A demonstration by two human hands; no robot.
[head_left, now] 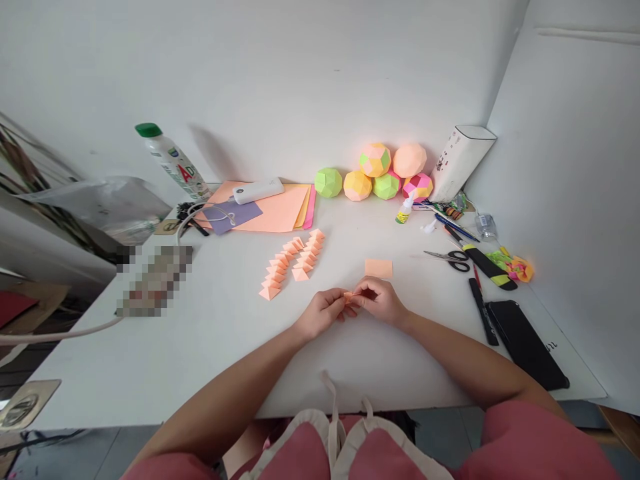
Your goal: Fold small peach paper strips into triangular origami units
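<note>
Both my hands meet at the middle of the white table [200, 347] and pinch a small folded piece of orange paper [349, 297] between them. My left hand [323, 313] grips its left end with closed fingers. My right hand [380, 300] grips the right end, fingers curled. Just beyond my right hand lies a flat orange paper square [379, 268]. To the left of it, several folded orange paper units [293, 261] stand in two rows.
Coloured paper sheets [270, 210] with a white power bank [257, 191] lie at the back, beside a green-capped bottle [173, 160]. Several paper balls [375, 175] sit against the wall. Scissors [450, 259], pens, a glue bottle [404, 210] and a black phone [527, 343] lie at the right.
</note>
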